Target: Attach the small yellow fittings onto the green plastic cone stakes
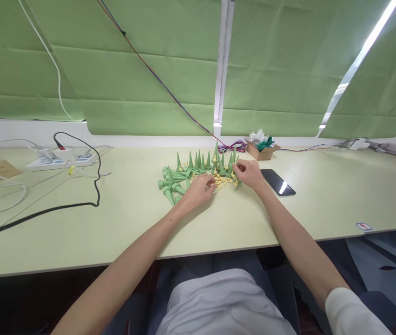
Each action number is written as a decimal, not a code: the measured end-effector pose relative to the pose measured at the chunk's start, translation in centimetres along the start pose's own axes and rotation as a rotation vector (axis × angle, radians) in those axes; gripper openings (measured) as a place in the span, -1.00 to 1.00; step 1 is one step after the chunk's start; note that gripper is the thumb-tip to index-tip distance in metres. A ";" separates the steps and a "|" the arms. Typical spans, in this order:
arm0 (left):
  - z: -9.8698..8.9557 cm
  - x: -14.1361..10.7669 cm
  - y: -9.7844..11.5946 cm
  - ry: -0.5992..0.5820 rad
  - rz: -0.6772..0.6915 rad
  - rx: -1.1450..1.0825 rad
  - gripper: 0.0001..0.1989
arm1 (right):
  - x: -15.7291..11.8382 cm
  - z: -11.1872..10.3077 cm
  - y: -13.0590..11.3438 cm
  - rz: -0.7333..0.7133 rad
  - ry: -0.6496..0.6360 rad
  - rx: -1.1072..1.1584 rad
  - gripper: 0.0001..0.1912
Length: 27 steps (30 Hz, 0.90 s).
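Note:
Several green cones stand upright in a group on the table (131,223), and more green cones (168,193) lie in a heap at the group's left. Small yellow pieces (221,181) are scattered in front of the standing cones, and some sit on cones. My left hand (201,190) is at the left edge of the yellow pieces, its fingers curled together; what they hold, if anything, is too small to name. At the right end of the cones, my right hand (248,172) has thumb and forefinger pinched beside a yellow piece on a cone; the fingertips' contents cannot be made out.
A black phone (278,182) lies right of my right hand. Behind it stands a cardboard box (262,151) with plastic and green material, beside coiled wires (233,147). At the left are a power strip (62,162), cables and flat cardboard (1,171).

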<state>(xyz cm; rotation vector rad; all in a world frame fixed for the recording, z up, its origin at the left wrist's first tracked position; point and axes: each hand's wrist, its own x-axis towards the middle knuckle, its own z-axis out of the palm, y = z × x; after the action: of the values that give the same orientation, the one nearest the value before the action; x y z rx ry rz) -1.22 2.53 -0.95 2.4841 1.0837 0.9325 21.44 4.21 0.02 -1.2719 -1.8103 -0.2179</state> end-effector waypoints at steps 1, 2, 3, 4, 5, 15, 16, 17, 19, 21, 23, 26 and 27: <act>0.0 0.0 0.1 -0.001 0.001 0.002 -0.84 | 0.0 0.0 0.1 0.001 -0.017 -0.006 -0.59; -0.1 0.0 0.1 -0.001 0.003 0.003 -0.83 | 0.0 0.0 0.1 0.002 -0.032 -0.011 -0.59; -0.1 0.0 0.1 -0.001 0.004 0.002 -0.83 | 0.0 0.1 0.2 0.003 -0.045 -0.013 -0.60; -0.1 0.0 0.2 -0.001 0.005 -0.001 -0.83 | 0.0 0.1 0.2 0.004 -0.057 -0.015 -0.61; -0.1 0.0 0.2 -0.003 0.005 -0.003 -0.82 | 0.0 0.1 0.3 0.005 -0.066 -0.016 -0.62; -0.2 0.0 0.4 -0.024 0.010 0.009 -0.82 | 0.0 0.1 0.7 0.042 -0.089 -0.022 -0.70; -0.2 -0.1 0.4 -0.027 0.010 0.012 -0.82 | 0.0 0.1 0.7 0.044 -0.090 -0.024 -0.70; -0.2 -0.1 0.4 -0.031 0.008 0.015 -0.82 | 0.0 0.1 0.7 0.046 -0.091 -0.026 -0.71; -0.2 -0.1 0.4 -0.037 0.001 0.023 -0.82 | 0.0 0.1 0.7 0.053 -0.094 -0.025 -0.72; -0.1 -0.1 0.3 -0.032 -0.011 0.036 -0.82 | 0.0 0.1 0.7 0.063 -0.096 -0.025 -0.73; -0.1 -0.1 0.1 -0.005 -0.035 0.062 -0.81 | 0.0 0.0 0.6 0.076 -0.102 -0.027 -0.74; -0.2 0.0 -0.3 0.063 -0.096 0.122 -0.80 | 0.0 0.0 0.5 0.100 -0.103 -0.015 -0.79; -0.2 0.0 -0.5 0.090 -0.120 0.142 -0.79 | 0.0 0.0 0.4 0.109 -0.099 -0.007 -0.81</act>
<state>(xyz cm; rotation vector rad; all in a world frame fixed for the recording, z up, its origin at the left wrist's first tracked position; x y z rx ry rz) -1.66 2.83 -1.03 2.4757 1.3561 0.9707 21.80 4.40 -0.14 -1.4028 -1.8182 -0.1023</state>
